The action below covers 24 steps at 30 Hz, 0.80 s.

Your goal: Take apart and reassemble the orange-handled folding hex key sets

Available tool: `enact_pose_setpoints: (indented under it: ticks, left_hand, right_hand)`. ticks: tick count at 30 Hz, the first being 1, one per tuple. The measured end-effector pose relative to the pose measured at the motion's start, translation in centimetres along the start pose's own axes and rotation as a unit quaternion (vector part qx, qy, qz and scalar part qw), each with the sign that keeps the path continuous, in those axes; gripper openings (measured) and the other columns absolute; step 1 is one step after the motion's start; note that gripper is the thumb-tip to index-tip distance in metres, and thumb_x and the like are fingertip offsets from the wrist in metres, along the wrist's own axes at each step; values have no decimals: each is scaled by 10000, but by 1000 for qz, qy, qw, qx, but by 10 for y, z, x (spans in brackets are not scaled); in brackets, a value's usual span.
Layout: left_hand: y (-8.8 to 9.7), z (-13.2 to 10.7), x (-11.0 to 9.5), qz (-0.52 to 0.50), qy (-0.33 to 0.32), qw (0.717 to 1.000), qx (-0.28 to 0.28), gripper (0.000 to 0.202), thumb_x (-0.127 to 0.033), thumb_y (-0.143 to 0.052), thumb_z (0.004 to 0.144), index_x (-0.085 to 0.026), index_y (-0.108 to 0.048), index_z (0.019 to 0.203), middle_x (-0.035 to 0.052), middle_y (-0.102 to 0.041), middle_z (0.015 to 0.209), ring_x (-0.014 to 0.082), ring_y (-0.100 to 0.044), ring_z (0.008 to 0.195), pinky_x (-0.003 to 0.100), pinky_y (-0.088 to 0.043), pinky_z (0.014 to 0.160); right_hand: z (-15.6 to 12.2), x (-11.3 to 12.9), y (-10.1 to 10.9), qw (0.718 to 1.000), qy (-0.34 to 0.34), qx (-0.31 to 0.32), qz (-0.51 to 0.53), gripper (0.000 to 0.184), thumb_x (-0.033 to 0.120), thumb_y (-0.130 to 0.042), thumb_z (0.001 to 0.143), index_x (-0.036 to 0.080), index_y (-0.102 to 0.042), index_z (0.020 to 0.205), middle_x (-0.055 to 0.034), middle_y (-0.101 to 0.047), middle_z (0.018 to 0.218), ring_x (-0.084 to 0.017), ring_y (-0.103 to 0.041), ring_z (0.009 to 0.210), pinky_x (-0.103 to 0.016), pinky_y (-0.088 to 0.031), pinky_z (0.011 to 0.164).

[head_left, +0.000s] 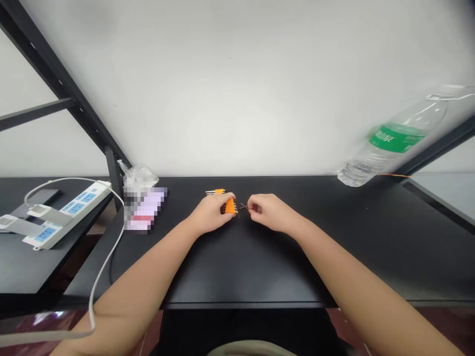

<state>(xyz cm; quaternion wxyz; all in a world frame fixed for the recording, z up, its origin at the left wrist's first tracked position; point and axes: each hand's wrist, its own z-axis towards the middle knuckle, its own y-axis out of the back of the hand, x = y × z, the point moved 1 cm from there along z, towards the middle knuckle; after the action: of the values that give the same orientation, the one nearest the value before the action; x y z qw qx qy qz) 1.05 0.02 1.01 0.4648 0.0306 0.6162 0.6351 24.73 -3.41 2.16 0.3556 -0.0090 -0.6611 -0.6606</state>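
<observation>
My left hand (212, 213) is closed round a small orange holder (230, 205) with thin metal pins sticking out of it. Just to its right, my right hand (267, 211) pinches a thin dark wire-like piece (244, 206) whose tip meets the holder's pins. Both hands rest on the black table (237, 267) near its middle. Behind my left hand a second orange piece with metal pins (215, 192) lies on the table.
A clear plastic water bottle with a green label (393, 141) leans at the back right. A blurred-out pink packet (144, 210) and a crumpled clear bag (138, 175) lie at the left. A white power strip (61, 212) with its cable sits on the left side table, by a black metal frame.
</observation>
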Motion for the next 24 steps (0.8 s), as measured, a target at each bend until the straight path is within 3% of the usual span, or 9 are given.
enact_pose_setpoints:
  ticks: [4, 8, 14, 24]
  left_hand:
    - [0, 0, -1, -22, -8, 1000, 6, 409, -288, -670, 841, -258, -617, 1246, 8, -722, 1104, 179, -668, 856, 303, -541, 810]
    - [0, -1, -2, -28, -15, 999, 1, 427, -293, -677, 839, -258, -614, 1260, 6, -718, 1126, 175, -664, 872, 296, -537, 812]
    - [0, -1, -3, -23, -20, 1000, 4, 422, -255, -661, 832, -262, -616, 1252, 7, -711, 1092, 174, -652, 874, 295, -532, 802]
    - [1, -2, -5, 49, -33, 998, 14, 291, -263, -685, 790, -252, -658, 1079, 9, -608, 820, 199, -578, 803, 316, -477, 742]
  right_hand:
    - [1, 2, 1, 995, 46, -60, 63, 128, 117, -559, 875, 213, -636, 911, -9, -639, 874, -135, -557, 729, -260, -431, 681]
    - [2, 3, 0, 992, 71, -80, 68, 164, 104, -555, 889, 211, -676, 922, -25, -638, 890, -143, -559, 747, -275, -443, 701]
    - [1, 2, 1, 992, 90, -81, 43, 195, 110, -531, 939, 209, -698, 958, -46, -645, 939, -155, -577, 777, -292, -461, 713]
    - [-7, 20, 4, 991, 102, -52, -67, 249, 138, -465, 1012, 203, -701, 1055, -79, -608, 971, -161, -570, 751, -292, -459, 685]
